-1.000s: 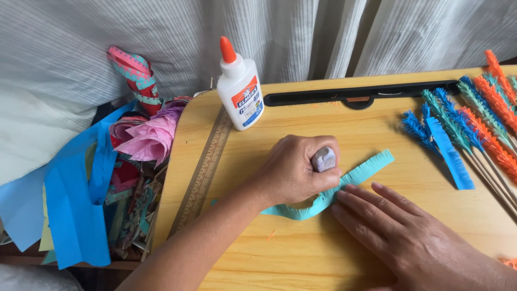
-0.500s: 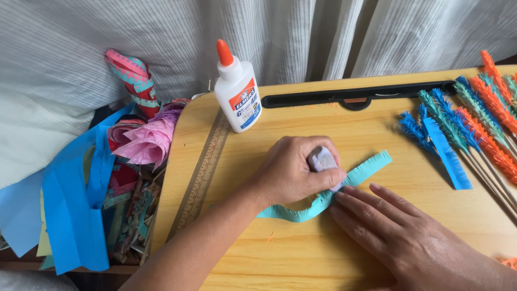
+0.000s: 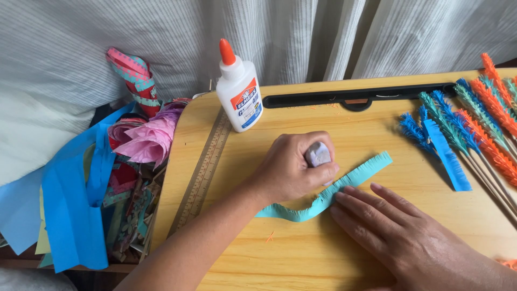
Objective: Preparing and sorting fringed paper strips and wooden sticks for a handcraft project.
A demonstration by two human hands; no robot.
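Note:
My left hand [image 3: 288,170] is closed around a small glue stick [image 3: 318,154] with a greyish-purple end. It presses the stick down onto a teal fringed paper strip [image 3: 361,175] lying on the wooden lap board [image 3: 323,258]. My right hand [image 3: 393,231] lies flat just below the strip, and its fingertips pin the strip's lower edge next to the stick. The strip's left part curves out from under my left hand.
A white glue bottle [image 3: 238,91] with an orange cap stands at the board's back. A ruler [image 3: 207,167] lies along the left edge. Fringed sticks [image 3: 479,124] and a blue fringed strip [image 3: 447,156] lie at the right. Paper scraps [image 3: 145,140] are piled left of the board.
My left hand with the glue stick has shifted very slightly on the strip. My right hand stays flat in the same place.

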